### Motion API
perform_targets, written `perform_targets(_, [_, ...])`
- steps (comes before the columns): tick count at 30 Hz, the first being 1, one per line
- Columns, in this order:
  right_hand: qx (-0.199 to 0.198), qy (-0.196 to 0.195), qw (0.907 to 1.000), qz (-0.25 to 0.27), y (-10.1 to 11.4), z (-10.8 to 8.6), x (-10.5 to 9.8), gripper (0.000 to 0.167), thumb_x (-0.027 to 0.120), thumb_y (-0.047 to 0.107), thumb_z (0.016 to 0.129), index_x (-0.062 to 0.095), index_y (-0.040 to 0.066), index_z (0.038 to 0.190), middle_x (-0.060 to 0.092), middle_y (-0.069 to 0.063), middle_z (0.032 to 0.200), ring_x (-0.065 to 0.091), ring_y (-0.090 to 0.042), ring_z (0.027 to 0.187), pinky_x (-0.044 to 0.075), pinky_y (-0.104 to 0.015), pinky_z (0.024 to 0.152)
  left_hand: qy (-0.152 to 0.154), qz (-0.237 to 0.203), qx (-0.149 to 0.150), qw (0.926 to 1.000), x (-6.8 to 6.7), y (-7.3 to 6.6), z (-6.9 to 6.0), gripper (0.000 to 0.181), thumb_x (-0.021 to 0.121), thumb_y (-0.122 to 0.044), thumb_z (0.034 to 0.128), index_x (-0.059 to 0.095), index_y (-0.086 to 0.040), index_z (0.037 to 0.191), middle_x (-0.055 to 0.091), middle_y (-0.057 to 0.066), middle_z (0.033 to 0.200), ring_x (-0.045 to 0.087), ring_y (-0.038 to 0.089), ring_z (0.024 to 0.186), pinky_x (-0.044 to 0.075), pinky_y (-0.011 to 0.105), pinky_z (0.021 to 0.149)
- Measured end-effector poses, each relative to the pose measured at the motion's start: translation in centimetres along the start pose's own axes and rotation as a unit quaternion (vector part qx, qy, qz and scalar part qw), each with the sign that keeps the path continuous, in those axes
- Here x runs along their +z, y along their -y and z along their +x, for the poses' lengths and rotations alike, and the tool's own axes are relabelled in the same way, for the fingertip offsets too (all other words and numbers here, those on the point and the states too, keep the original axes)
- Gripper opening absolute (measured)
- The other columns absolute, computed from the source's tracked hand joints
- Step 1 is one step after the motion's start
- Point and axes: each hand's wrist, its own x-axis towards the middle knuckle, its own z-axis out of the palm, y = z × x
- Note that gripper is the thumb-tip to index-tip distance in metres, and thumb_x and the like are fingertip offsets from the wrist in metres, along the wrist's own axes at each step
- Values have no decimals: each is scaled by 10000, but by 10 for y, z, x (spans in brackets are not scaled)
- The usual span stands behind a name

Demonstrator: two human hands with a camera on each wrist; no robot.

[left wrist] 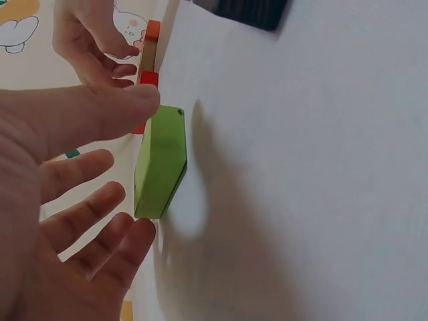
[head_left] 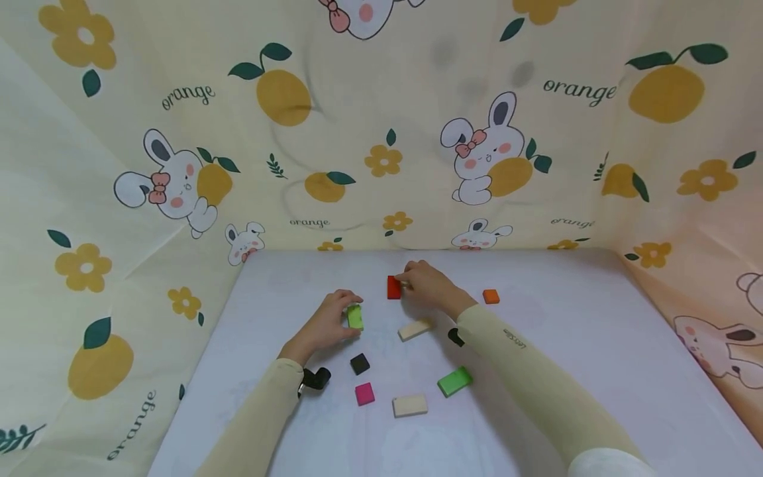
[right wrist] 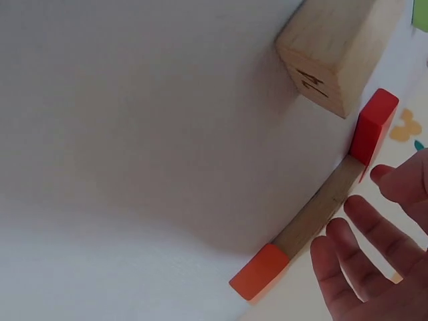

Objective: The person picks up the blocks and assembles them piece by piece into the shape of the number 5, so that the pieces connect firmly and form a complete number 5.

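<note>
Your left hand [head_left: 324, 323] pinches the light green block [head_left: 354, 317] end to end, probably for steadiness; red block [head_left: 393, 288] at your right hand's [head_left: 430, 285] fingertips, can't tell if gripped.

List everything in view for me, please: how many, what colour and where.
Lime block: 1, light green, at the left hand
Red block: 1, red, beside the right fingertips
Wooden blocks: 3, beige; near side, centre, between red and orange
Orange block: 1, orange, far right
Green block: 1, green, near right
Black block: 1, black, centre-left
Pink block: 1, pink, nearer than black
Tabletop: 1, white, underneath
Rabbit-and-orange-print cloth: 1, cream, around
Wrist cameras: 2, black
Sleeves: 2, beige
Left hand: 1, bare, pinching lime block
Right hand: 1, bare, far side
</note>
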Motion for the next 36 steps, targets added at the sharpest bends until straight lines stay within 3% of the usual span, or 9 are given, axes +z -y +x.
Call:
perform_targets(11, [-154, 19, 9998, -149, -1, -2, 6, 376, 634, 39, 1032, 746, 69, 1390, 680, -125, 1253, 587, -316, 1131, 529, -420, 1027, -41, -33, -249, 9997, 5, -2, -1, 643, 901, -97, 897, 626, -96, 1478, 529, 129, 1514, 540, 308, 1316, 525, 458, 1097])
perform_targets(21, [-113, -32, 9999, -78, -4, -3, 4, 366, 670, 54, 1046, 736, 73, 1406, 674, -136, 1280, 579, -327, 1153, 526, -422, 1042, -170, 2, -149, 9997, 7, -4, 4, 608, 900, -66, 891, 651, -97, 1445, 572, 113, 1466, 572, 277, 1241, 543, 442, 1065])
perform_targets(36, [104, 41, 9999, -43, 1, -7, 5, 412, 676, 46, 1057, 694, 108, 1463, 636, -115, 1380, 548, -305, 1226, 511, -401, 1082, -56, 70, -192, 9998, 6, -7, 6, 598, 891, -57, 900, 653, -91, 1447, 574, 111, 1458, 584, 262, 1213, 552, 408, 1052])
